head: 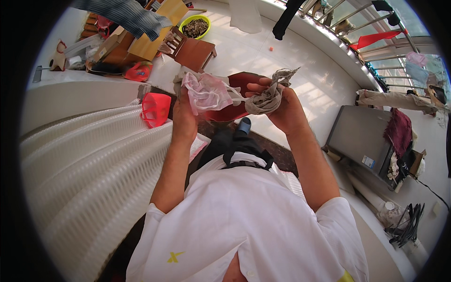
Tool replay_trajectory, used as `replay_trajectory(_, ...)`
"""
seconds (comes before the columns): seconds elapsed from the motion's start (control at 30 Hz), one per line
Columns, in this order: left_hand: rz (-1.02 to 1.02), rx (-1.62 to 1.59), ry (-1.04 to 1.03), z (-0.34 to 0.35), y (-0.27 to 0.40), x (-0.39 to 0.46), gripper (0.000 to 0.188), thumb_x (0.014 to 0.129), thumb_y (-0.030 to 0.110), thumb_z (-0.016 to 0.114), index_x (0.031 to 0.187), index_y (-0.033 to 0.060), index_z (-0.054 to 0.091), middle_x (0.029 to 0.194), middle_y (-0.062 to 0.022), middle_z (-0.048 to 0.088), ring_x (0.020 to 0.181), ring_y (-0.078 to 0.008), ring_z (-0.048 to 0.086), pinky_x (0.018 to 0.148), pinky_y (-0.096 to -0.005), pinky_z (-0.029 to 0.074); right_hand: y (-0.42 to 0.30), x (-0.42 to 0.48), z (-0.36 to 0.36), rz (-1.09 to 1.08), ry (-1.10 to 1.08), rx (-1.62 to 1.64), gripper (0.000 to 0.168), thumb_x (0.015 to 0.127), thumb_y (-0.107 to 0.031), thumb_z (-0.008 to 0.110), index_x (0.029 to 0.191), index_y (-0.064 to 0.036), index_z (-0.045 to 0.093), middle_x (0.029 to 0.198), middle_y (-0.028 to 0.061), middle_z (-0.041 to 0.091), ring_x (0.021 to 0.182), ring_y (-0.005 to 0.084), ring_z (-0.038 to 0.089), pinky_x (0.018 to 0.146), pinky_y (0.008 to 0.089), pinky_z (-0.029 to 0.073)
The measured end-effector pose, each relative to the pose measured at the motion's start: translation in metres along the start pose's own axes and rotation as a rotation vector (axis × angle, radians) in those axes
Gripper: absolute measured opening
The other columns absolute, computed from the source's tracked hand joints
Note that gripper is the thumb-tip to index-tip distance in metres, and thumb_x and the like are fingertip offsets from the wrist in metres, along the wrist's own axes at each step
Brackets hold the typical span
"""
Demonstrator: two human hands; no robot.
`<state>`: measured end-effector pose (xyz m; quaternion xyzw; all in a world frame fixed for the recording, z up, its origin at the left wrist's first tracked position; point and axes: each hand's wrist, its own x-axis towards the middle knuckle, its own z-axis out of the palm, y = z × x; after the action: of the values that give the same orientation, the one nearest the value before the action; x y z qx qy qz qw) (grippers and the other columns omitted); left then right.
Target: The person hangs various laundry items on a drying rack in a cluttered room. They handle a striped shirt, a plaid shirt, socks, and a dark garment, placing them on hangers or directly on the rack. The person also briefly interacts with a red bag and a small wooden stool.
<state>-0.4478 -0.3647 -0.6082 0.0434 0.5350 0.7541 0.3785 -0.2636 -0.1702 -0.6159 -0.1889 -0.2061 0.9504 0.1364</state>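
Note:
In front of my chest, my left hand holds a crumpled pink and white cloth with thin white straps; a greyish fabric shows behind it. A twisted grey-beige cloth with frayed ends lies in my right hand, whose fingers curl towards it from behind. A thin white strap runs from the pink cloth towards the grey one. Behind and below both cloths is a dark red object, partly covered, so its kind is unclear.
A red plastic basket stands at the left beside a white ribbed curtain. Farther off are a wooden chair and a yellow-green basin with dark pieces. A grey appliance stands at the right, below metal window bars. Clothes hang overhead.

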Motion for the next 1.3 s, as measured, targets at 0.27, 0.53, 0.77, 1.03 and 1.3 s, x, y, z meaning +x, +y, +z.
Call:
replay_trajectory(0.27,0.043,-0.14,0.042,-0.046,0.002,0.012,0.037,0.1,0.034,0.051,0.128,0.0108,0.054,0.117,-0.0045,0.065,0.098,-0.0198,0.066,0.075,-0.0352,0.059,-0.01,0.015,-0.007,0.024,0.009,-0.047,0.05,0.098,-0.034,0.036,0.13,0.001,0.052,0.128,0.024,0.06,0.118,0.0393,0.058,0.101,0.0477,0.046)
replay_trajectory(0.53,-0.049,-0.228,-0.017,-0.088,0.024,0.036,0.036,0.098,0.031,0.054,0.128,0.0097,0.054,0.117,-0.007,0.065,0.097,-0.0227,0.066,0.075,-0.0382,0.06,0.01,0.05,0.013,0.096,-0.042,-0.002,0.054,0.097,-0.034,0.035,0.134,0.002,0.05,0.126,0.0243,0.061,0.112,0.0395,0.061,0.097,0.0474,0.048)
replay_trajectory(0.77,-0.092,-0.323,-0.083,-0.137,0.069,0.063,0.049,0.097,0.029,0.057,0.14,0.0086,0.045,0.131,-0.0068,0.057,0.113,-0.0213,0.06,0.09,-0.0358,0.053,0.046,0.112,0.072,0.176,-0.094,0.018,0.059,0.096,-0.034,0.029,0.14,0.003,0.043,0.126,0.0253,0.061,0.111,0.0393,0.062,0.095,0.0458,0.05)
replay_trajectory(1.03,-0.141,-0.351,-0.159,-0.215,0.123,0.088,0.049,0.093,0.022,0.062,0.138,0.0097,0.047,0.129,-0.0067,0.058,0.11,-0.0206,0.06,0.087,-0.0344,0.052,0.109,0.194,0.135,0.185,-0.047,-0.218,0.055,0.098,-0.031,0.036,0.142,0.001,0.043,0.136,0.0226,0.056,0.121,0.0356,0.056,0.098,0.0395,0.048)
replay_trajectory(1.3,-0.185,-0.289,-0.094,-0.247,0.151,0.094,0.048,0.097,0.03,0.059,0.137,0.007,0.048,0.129,-0.0064,0.059,0.114,-0.0188,0.06,0.095,-0.0328,0.051,0.166,0.257,0.185,0.265,-0.121,-0.302,0.055,0.099,-0.033,0.052,0.143,-0.003,0.038,0.133,0.0173,0.055,0.118,0.0265,0.057,0.1,0.0406,0.047)
